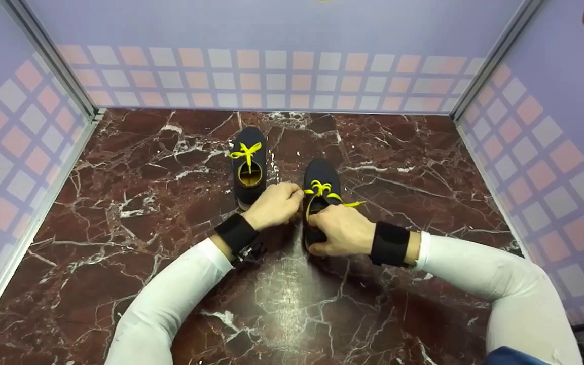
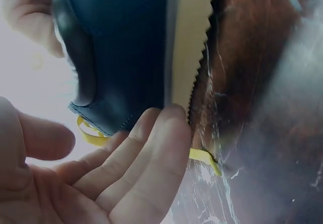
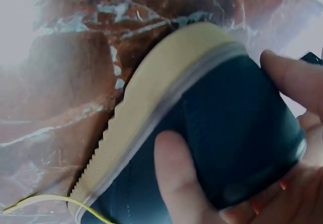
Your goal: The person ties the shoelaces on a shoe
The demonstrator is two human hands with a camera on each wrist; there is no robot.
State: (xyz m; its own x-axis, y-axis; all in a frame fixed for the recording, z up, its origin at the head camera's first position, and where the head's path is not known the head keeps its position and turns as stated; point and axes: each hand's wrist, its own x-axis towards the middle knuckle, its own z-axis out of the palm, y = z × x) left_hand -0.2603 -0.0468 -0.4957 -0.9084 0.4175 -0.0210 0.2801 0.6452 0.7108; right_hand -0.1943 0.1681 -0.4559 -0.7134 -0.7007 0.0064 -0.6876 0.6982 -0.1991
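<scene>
Two dark low-cut shoes with yellow laces stand on the floor, toes pointing away from me. My right hand (image 1: pixel 345 230) grips the heel end of the right-hand shoe (image 1: pixel 321 169). In the right wrist view one finger presses this shoe's side (image 3: pixel 237 113), the thumb is at its heel, and other fingers go over the collar. Its yellow laces (image 1: pixel 321 188) are looped in a bow, one end trailing right. On the shoe's left side, my left hand (image 1: pixel 277 204) rests nearly straight fingers (image 2: pixel 146 153) near the sole, thumb apart.
The other shoe (image 1: pixel 251 138) stands to the left and slightly farther away, its yellow bow (image 1: pixel 245 151) tied. Dark red marble floor (image 1: pixel 170 253) surrounds both shoes. Lilac panels (image 1: pixel 271 30) with pink and white squares close off the back and both sides.
</scene>
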